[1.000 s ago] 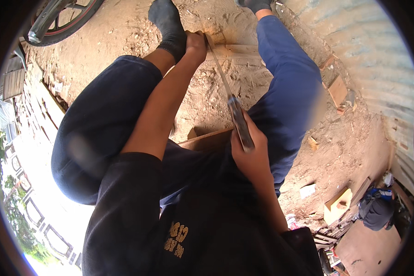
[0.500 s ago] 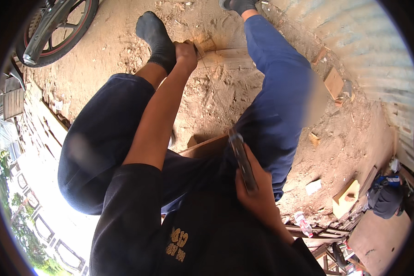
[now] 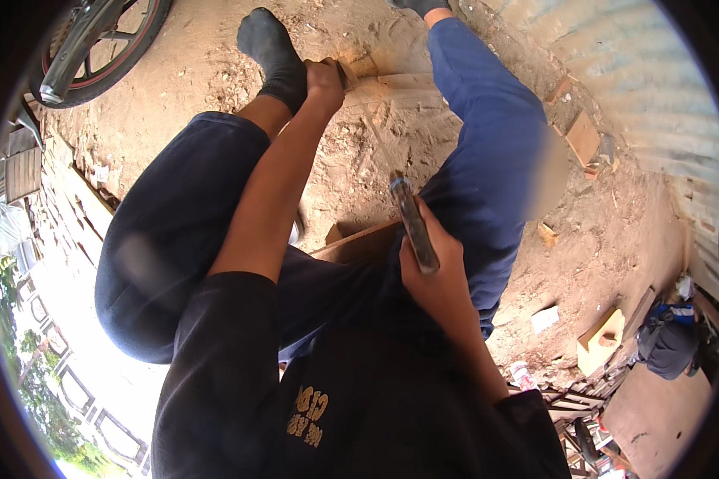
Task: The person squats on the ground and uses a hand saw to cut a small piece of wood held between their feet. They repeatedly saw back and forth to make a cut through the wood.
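My left hand (image 3: 324, 82) reaches down beside my dark-socked foot (image 3: 270, 52). Its fingers are closed on a small piece of wood (image 3: 346, 73) with a dark edge, mostly hidden by the hand. In front of my lap, my right hand (image 3: 438, 259) is wrapped around the dark handle of what looks like a hand saw (image 3: 413, 219). From the handle's far end a faint thin strip, apparently the blade seen edge-on, runs toward the wood at my left hand. Where it meets the wood is too blurred to tell.
A wooden board (image 3: 359, 242) shows between my legs. At the upper left stands a motorbike wheel (image 3: 128, 56). Corrugated metal sheeting (image 3: 631, 88) borders the right, with wood scraps (image 3: 583, 137) beside it. A dark bag (image 3: 667, 347) lies at the lower right.
My right hand has moved away from my body, up and slightly left in view, carrying the tool forward. The left hand keeps its grip beside the foot, nearly still.
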{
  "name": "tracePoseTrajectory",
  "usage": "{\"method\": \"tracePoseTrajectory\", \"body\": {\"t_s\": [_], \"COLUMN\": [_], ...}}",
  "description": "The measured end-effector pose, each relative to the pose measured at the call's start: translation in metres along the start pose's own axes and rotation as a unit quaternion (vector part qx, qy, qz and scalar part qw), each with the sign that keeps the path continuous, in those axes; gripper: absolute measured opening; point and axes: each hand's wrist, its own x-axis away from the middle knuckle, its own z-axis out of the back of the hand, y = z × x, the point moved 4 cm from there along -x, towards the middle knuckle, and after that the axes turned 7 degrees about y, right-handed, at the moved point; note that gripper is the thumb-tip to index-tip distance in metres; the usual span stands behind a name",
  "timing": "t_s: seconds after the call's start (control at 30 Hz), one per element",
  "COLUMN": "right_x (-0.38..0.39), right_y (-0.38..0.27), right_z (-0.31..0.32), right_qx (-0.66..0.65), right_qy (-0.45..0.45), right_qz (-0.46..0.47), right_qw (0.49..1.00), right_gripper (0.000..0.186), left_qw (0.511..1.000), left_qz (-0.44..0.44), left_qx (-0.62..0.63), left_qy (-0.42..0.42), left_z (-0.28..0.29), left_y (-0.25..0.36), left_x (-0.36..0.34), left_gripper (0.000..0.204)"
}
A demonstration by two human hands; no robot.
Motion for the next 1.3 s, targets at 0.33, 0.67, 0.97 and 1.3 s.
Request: {"method": "tracePoseTrajectory", "body": {"t_s": [0.33,0.67,0.97,1.3], "right_x": [-0.008,-0.008,-0.007,-0.029], "right_y": [-0.006,-0.007,0.001,0.012], "right_z": [0.001,0.001,0.0,0.007], "right_qx": [0.035,0.044,0.04,0.005], "right_qy": [-0.044,-0.05,-0.032,-0.008], "right_qz": [-0.049,-0.035,0.001,-0.002], "right_qw": [0.997,0.997,0.999,1.0], "right_gripper": [0.057,0.056,0.057,0.053], "left_qw": [1.0,0.999,1.0,1.0], "left_qz": [0.002,0.032,0.018,-0.01], "left_qx": [-0.002,0.042,0.008,-0.01], "left_qy": [0.02,0.012,-0.009,-0.02], "left_z": [-0.005,-0.015,-0.001,-0.006], "left_y": [-0.002,-0.005,-0.001,-0.002], "left_x": [-0.004,-0.01,-0.002,-0.004], "left_gripper": [0.058,0.061,0.057,0.057]}}
